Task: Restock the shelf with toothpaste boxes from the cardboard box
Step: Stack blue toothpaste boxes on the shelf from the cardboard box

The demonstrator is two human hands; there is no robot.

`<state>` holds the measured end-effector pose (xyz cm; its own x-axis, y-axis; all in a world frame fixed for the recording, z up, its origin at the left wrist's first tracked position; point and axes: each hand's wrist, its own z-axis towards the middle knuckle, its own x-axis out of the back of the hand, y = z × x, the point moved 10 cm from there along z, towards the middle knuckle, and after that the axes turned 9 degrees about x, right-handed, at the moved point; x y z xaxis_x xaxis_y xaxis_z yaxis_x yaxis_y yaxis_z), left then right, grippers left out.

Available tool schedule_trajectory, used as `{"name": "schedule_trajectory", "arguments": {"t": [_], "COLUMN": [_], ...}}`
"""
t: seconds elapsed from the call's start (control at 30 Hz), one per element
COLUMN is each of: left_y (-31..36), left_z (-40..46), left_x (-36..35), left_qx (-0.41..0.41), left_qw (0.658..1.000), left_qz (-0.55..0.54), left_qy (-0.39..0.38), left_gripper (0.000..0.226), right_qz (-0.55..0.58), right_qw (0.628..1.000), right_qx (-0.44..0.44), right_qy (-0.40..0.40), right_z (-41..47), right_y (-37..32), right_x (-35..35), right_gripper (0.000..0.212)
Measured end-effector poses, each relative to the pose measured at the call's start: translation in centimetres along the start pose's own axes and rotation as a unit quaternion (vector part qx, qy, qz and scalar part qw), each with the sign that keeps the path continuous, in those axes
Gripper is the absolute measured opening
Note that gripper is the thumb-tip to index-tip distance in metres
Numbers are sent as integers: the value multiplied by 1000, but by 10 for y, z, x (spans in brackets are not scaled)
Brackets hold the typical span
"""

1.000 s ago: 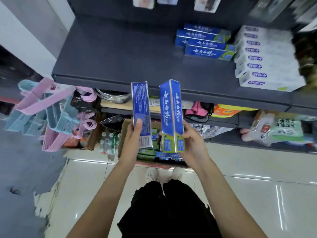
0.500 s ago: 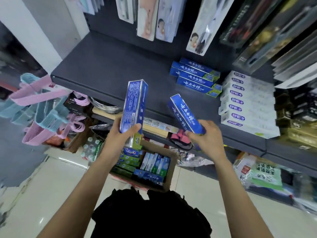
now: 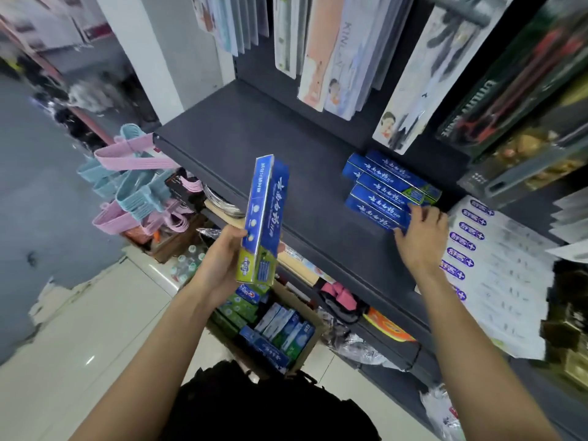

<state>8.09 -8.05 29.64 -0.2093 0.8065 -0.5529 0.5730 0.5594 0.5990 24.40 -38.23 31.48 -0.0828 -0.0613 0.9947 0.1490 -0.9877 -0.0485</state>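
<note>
Restock partway: blue stack (image 3: 389, 189) on shelf (image 3: 254, 148); right hand (image 3: 420, 235) pinches front box there. Left hand (image 3: 222, 262) grips another box (image 3: 264, 218). Carton (image 3: 313, 337) below shelf holds more.

The dark shelf (image 3: 254, 148) lies bare across its left and middle — open room there for a hand. To the right, the stack of blue toothpaste boxes (image 3: 381, 189) blocks the back corner, with the white boxes (image 3: 496, 265) just beside it. Hanging packets (image 3: 321, 49) dangle low over the shelf's back — headroom is tight there. Below, the cardboard box (image 3: 310, 316) is open-topped.
</note>
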Motion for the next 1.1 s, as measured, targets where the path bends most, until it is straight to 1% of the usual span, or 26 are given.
{"name": "schedule_trajectory", "arguments": {"t": [0.07,0.1,0.17,0.2,0.23,0.3,0.33,0.4,0.47,0.5,0.53,0.57,0.6,0.63,0.67,0.7,0.73,0.77,0.8,0.83,0.87,0.9,0.97,1.0,1.03,1.1], "left_y": [-1,0,0,0,0,0,-1,-7,-12,-11,-7,-1,5,9,10,6,-3,-13,-23,-29,-32,-34,-35,-35,-33,-23], "left_z": [3,6,12,15,18,26,29,36,44,47,49,51,55,60,67,76,85,94,100,105,108,110,112,112,110,96], "left_x": [-3,-4,-6,-8,-10,-20,-28,-48,-68,-77,-85,-87,-83,-75,-69,-64,-60,-55,-51,-48,-46,-44,-43,-42,-43,-42], "left_qx": [12,15,22,29,35,30,22,2,-41,-81,-127,-170,-199,-218,-223,-213,-190,-164,-147,-142,-144,-149,-156,-158,-165,-205], "left_qw": [1000,1000,998,995,991,986,988,990,986,975,957,932,900,857,797,725,660,612,578,554,537,529,534,546,566,618], "left_qz": [-3,9,52,83,116,148,143,132,160,202,255,309,366,434,522,615,692,744,777,797,809,814,812,804,791,739], "left_qy": [7,13,32,44,57,68,63,46,39,43,58,86,126,171,208,225,224,214,202,193,190,188,180,172,164,170], "left_gripper": [53,53,53,57,62,67,66,61,60,57,51,45,43,46,50,52,55,57,59,61,63,65,65,64,61,50], "right_qz": [59,104,221,305,402,563,598,633,698,714,716,694,645,564,452,329,221,151,115,102,94,79,22,-3,-16,8], "right_qw": [997,991,965,941,908,819,786,744,678,664,669,700,752,819,887,940,972,986,991,993,994,995,998,998,998,997], "right_qx": [26,59,126,137,118,27,-3,-1,18,21,21,21,23,31,44,53,55,56,56,56,55,56,61,62,60,68], "right_qy": [37,55,63,45,10,-105,-156,-214,-229,-221,-199,-167,-132,-102,-84,-71,-56,-41,-29,-19,-15,-15,-10,-2,8,36], "right_z": [-5,-8,-15,-19,-25,-43,-55,-74,-85,-86,-84,-80,-73,-65,-57,-50,-42,-35,-28,-22,-17,-15,-14,-16,-20,-32], "right_y": [-17,-31,-64,-79,-90,-113,-126,-149,-164,-163,-155,-140,-122,-103,-86,-71,-60,-51,-46,-42,-39,-37,-36,-37,-39,-51], "right_x": [14,24,44,50,51,35,28,20,20,21,23,25,25,26,25,23,22,20,18,14,10,6,-1,-2,-1,7], "right_gripper": [50,49,49,50,51,49,48,47,45,44,44,47,51,56,60,60,58,55,51,45,39,35,30,28,26,25]}}
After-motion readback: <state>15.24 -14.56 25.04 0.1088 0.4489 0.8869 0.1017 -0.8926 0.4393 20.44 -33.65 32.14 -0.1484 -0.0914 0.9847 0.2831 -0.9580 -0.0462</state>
